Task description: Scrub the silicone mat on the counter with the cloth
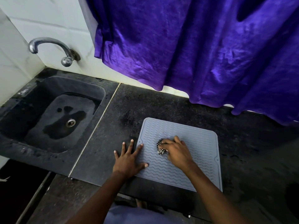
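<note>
Grey silicone mat (pixel 194 151), wavy-ribbed with rounded corners, flat on the dark speckled counter (pixel 242 143), directly under the right grip and reaching beyond it on every side. Black-and-white checked cloth (pixel 160 148) bunched into a wad in the right grip (pixel 175 151), fingers curled over it. Pressed down onto the ribs a little left of the mat's middle, with only the cloth's left edge showing past the fingertips.

Left grip (pixel 129 159) spread wide just left of the right grip, fingers straight, palm down. Thumb tip and forefinger tip on the mat's left border, the other fingers and the palm on bare counter beside it. Small moulded notches on the mat's left and right borders, one right by the left grip's forefinger tip. Both forearms bare, coming in from the near edge.

Further left of the left grip, a pale seam (pixel 95 128) across the counter, then a dark sunken sink (pixel 53 88) with wet patches around a metal drain (pixel 70 123). Above the sink, a chrome tap (pixel 51 49) on white wall tiles (pixel 48 16), spout turned left. Beyond both grips, a purple curtain (pixel 194 46) hanging down to the counter's back edge, well apart from the mat.
</note>
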